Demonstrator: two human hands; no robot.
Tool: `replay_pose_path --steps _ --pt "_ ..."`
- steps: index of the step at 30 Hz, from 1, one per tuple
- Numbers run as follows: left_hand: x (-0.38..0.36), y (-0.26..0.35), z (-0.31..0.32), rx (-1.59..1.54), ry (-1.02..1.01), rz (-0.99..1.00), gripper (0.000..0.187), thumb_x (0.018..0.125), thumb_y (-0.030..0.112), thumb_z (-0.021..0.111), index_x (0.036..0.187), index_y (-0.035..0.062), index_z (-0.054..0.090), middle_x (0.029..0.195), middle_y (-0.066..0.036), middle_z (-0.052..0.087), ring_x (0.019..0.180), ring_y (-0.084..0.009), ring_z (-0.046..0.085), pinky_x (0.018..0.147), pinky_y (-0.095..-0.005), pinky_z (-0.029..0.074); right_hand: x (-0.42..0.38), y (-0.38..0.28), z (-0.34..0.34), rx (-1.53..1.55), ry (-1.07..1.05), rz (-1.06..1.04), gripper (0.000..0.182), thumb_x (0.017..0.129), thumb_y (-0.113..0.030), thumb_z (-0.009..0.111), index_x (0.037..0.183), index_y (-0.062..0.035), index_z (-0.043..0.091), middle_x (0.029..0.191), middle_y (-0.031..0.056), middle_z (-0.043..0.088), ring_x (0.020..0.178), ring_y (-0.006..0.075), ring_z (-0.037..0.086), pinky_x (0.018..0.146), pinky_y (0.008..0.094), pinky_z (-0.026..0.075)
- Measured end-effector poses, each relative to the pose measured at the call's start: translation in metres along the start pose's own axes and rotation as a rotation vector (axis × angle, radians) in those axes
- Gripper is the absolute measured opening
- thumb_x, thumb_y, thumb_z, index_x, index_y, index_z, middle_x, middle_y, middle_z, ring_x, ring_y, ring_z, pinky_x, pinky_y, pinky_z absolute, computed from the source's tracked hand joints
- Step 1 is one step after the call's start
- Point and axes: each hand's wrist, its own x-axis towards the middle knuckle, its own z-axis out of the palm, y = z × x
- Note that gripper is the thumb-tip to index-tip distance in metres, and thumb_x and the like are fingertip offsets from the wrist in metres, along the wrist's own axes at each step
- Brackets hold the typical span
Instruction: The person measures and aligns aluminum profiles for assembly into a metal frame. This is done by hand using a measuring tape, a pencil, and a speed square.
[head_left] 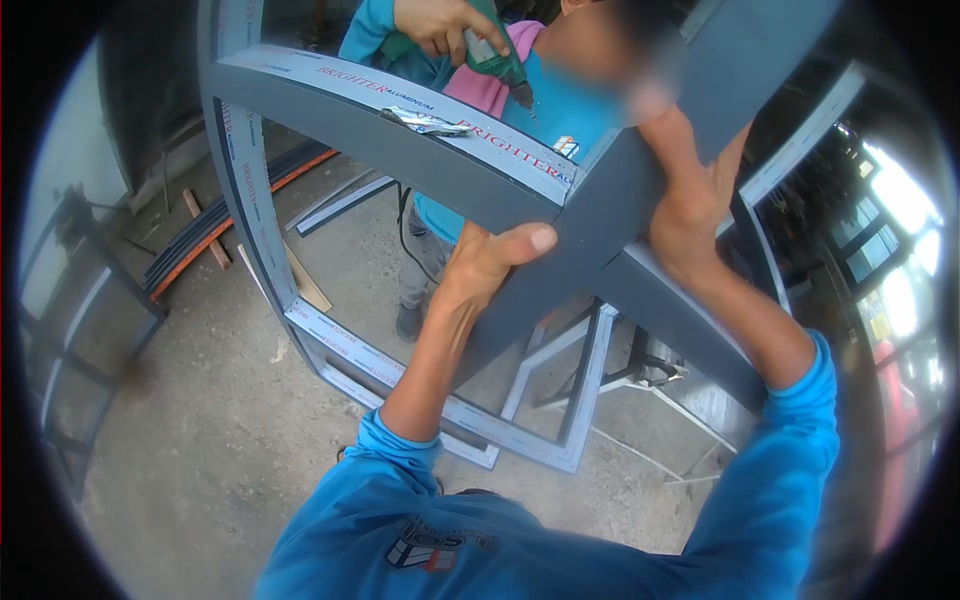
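A large grey aluminium frame (400, 150) with printed protective film stands upright in front of me. My left hand (485, 262) grips the wide grey bar near the joint, its thumb lying across the bar's face. Higher up on the right, my right hand (690, 205) is wrapped round the same bar, its fingers partly hidden behind it. Beyond the frame, a co-worker in a blue shirt holds a green power drill (492, 48), its bit pointing down near the frame's top rail. Crumpled foil-like film (425, 122) sticks up from that rail.
Dark bars with an orange edge (215, 235) lie on the concrete floor (220, 400) at the left. Another filmed frame (578, 425) stands below my hands. A metal stand (672, 385) is at the right. More frames lean at the far left and right.
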Motion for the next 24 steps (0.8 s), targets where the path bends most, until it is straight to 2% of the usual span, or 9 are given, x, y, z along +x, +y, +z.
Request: replay_pose_path --steps 4,7,8,11,12,15,16,18,24 --pt "0.000 0.002 0.002 0.039 0.055 0.058 0.073 0.060 0.037 0.075 0.112 -0.0074 0.051 0.097 -0.015 0.059 0.083 -0.0216 0.061 0.068 -0.0297 0.052 0.004 0.008 0.004 0.224 -0.058 -0.053 0.062 0.081 -0.028 0.066 0.123 0.0013 0.031 0.102 0.0116 0.045 0.094 0.0173 0.048 0.082 0.0312 0.040" --pt "-0.001 0.002 0.002 0.054 0.059 0.010 0.074 0.059 0.038 0.075 0.111 -0.0092 0.051 0.096 -0.016 0.059 0.084 -0.0218 0.061 0.070 -0.0306 0.053 0.009 0.005 0.003 0.330 -0.137 -0.250 0.049 0.083 -0.012 0.060 0.119 -0.0003 0.030 0.091 0.0039 0.042 0.082 0.0109 0.043 0.076 0.0306 0.040" --pt "0.001 -0.006 -0.002 0.083 0.082 0.065 0.070 0.064 0.048 0.072 0.101 -0.0099 0.059 0.086 -0.016 0.063 0.074 -0.0218 0.065 0.066 -0.0271 0.055 0.006 -0.006 0.001 0.443 -0.173 -0.275 0.050 0.083 -0.011 0.061 0.121 -0.0001 0.029 0.092 0.0038 0.042 0.082 0.0110 0.044 0.076 0.0287 0.040" --pt "0.000 0.000 -0.002 0.105 0.058 0.011 0.065 0.062 0.043 0.073 0.098 -0.0083 0.058 0.083 -0.014 0.061 0.075 -0.0204 0.063 0.067 -0.0303 0.055 0.007 0.005 0.007 0.417 -0.054 -0.246 0.055 0.082 -0.009 0.062 0.124 0.0008 0.028 0.096 0.0059 0.045 0.084 0.0124 0.046 0.074 0.0258 0.041" --pt "-0.002 0.002 0.006 0.086 0.063 0.060 0.061 0.064 0.045 0.072 0.094 -0.0070 0.061 0.078 -0.013 0.062 0.068 -0.0193 0.063 0.061 -0.0279 0.055 0.004 -0.003 0.013 0.387 0.026 -0.267 0.057 0.082 -0.009 0.062 0.125 0.0013 0.027 0.099 0.0074 0.046 0.085 0.0137 0.046 0.074 0.0267 0.041" --pt "0.002 -0.005 0.003 0.088 0.127 0.140 0.060 0.066 0.046 0.071 0.093 -0.0060 0.061 0.076 -0.013 0.062 0.062 -0.0190 0.063 0.054 -0.0259 0.053 0.016 0.017 -0.002 0.458 0.064 -0.485 0.065 0.079 -0.015 0.066 0.127 0.0033 0.026 0.106 0.0130 0.047 0.088 0.0188 0.048 0.078 0.0328 0.042" --pt "0.001 -0.004 0.003 0.090 0.126 0.124 0.058 0.068 0.047 0.070 0.092 -0.0051 0.062 0.075 -0.012 0.062 0.059 -0.0182 0.062 0.051 -0.0246 0.052 0.014 0.016 -0.020 0.311 -0.087 -0.526 0.073 0.077 -0.018 0.068 0.129 0.0050 0.023 0.107 0.0159 0.047 0.093 0.0219 0.048 0.083 0.0351 0.040" --pt "0.003 -0.004 -0.002 0.102 0.097 0.118 0.058 0.068 0.048 0.070 0.091 -0.0051 0.062 0.075 -0.012 0.062 0.060 -0.0180 0.062 0.052 -0.0248 0.053 0.002 0.014 0.003 -0.025 0.123 -0.206 0.095 0.071 -0.026 0.072 0.136 0.0110 0.012 0.114 0.0277 0.042 0.110 0.0345 0.042 0.097 0.0403 0.032" --pt "0.001 -0.003 0.000 0.105 0.058 0.138 0.062 0.067 0.050 0.071 0.093 -0.0059 0.062 0.077 -0.013 0.063 0.064 -0.0187 0.064 0.057 -0.0260 0.055 0.002 0.025 0.008 0.056 0.118 -0.255 0.101 0.075 -0.029 0.068 0.136 0.0155 0.001 0.131 0.0366 0.026 0.121 0.0453 0.030 0.104 0.0468 0.023"
